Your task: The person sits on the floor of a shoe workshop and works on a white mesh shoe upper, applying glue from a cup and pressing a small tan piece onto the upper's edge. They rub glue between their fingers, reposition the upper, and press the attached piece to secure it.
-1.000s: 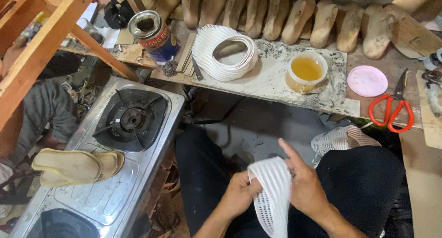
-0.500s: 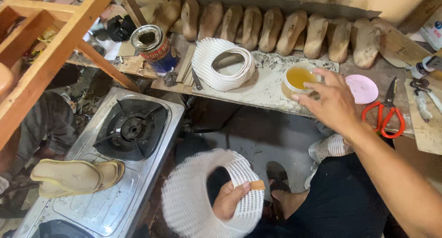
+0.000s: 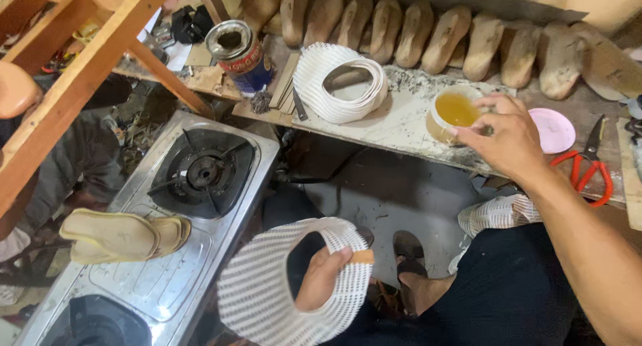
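Head view: soft, light white mesh piece (image 3: pixel 267 299) is pinched at its edge by left hand (image 3: pixel 321 279), right hand (image 3: pixel 508 135) half-closed at glue cup (image 3: pixel 455 112).

White mesh band (image 3: pixel 267 299), curled; cup of amber glue (image 3: pixel 456 112).

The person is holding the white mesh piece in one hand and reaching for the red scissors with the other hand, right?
Not quite. The left hand does hold the white mesh piece, but the right hand is at the cup of yellow liquid, not the red scissors, which lie untouched beside it. The head view shows this.
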The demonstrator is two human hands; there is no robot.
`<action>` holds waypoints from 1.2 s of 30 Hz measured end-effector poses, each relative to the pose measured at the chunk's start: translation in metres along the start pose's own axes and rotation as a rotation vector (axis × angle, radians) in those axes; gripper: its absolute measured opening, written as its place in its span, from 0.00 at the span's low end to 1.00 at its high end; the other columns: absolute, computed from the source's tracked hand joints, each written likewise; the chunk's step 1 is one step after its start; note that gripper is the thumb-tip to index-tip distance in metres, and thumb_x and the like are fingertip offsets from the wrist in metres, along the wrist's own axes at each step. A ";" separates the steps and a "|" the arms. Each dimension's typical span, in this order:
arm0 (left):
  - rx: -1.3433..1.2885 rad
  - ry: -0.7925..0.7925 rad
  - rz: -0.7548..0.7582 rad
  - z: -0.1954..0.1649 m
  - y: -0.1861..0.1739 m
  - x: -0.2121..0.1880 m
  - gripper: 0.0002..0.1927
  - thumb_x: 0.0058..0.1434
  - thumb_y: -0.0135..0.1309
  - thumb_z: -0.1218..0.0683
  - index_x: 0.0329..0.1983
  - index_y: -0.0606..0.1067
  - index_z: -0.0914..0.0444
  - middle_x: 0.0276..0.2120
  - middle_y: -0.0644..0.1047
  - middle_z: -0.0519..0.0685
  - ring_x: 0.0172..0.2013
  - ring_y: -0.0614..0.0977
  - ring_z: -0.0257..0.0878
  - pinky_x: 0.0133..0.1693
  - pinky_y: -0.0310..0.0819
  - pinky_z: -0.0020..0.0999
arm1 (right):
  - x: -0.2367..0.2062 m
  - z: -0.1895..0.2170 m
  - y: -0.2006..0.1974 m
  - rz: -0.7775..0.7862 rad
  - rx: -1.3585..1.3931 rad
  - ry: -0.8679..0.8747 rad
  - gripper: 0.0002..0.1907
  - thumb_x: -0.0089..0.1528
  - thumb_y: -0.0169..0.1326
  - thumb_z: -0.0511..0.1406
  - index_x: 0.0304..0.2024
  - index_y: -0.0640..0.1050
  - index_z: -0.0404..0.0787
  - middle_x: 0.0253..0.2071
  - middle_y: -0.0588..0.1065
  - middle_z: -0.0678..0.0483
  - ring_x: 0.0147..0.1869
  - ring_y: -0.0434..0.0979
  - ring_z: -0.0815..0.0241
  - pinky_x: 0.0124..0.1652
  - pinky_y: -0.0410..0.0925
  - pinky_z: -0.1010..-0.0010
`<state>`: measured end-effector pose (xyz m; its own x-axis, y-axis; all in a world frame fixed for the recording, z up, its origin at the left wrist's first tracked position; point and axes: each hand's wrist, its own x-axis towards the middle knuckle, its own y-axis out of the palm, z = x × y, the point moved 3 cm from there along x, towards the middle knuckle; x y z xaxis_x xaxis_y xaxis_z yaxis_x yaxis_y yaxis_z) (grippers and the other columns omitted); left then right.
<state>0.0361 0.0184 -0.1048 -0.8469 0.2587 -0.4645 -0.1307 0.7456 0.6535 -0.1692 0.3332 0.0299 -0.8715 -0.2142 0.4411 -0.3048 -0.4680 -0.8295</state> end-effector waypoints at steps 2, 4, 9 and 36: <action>0.012 0.036 0.067 -0.004 0.014 0.004 0.14 0.68 0.48 0.56 0.48 0.76 0.72 0.30 0.82 0.55 0.25 0.84 0.40 0.28 0.81 0.31 | -0.015 0.014 -0.002 0.103 0.280 0.120 0.14 0.60 0.62 0.44 0.33 0.82 0.39 0.64 0.76 0.50 0.61 0.76 0.51 0.58 0.69 0.62; 0.004 0.036 0.096 -0.011 0.024 0.005 0.13 0.69 0.48 0.57 0.48 0.76 0.71 0.31 0.82 0.54 0.26 0.84 0.39 0.28 0.80 0.29 | -0.046 0.045 -0.003 0.217 0.467 0.106 0.11 0.59 0.59 0.41 0.34 0.83 0.40 0.65 0.75 0.51 0.57 0.77 0.54 0.56 0.70 0.63; -0.038 0.039 0.158 -0.022 0.045 0.005 0.11 0.72 0.48 0.58 0.49 0.75 0.71 0.33 0.82 0.53 0.28 0.84 0.35 0.31 0.80 0.27 | -0.123 0.121 0.005 0.377 0.637 -0.096 0.20 0.53 0.61 0.32 0.49 0.82 0.39 0.71 0.63 0.42 0.73 0.63 0.44 0.65 0.61 0.54; -0.065 -0.093 0.179 0.005 0.074 -0.018 0.11 0.70 0.47 0.59 0.50 0.75 0.69 0.33 0.83 0.52 0.27 0.84 0.33 0.29 0.80 0.25 | -0.165 0.134 -0.015 0.047 0.256 -0.562 0.25 0.51 0.61 0.26 0.49 0.82 0.53 0.62 0.69 0.54 0.68 0.69 0.45 0.59 0.69 0.51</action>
<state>0.0446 0.0720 -0.0514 -0.8085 0.4419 -0.3887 -0.0174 0.6422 0.7663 0.0311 0.2604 0.0152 -0.5249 -0.6258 0.5770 -0.1081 -0.6233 -0.7744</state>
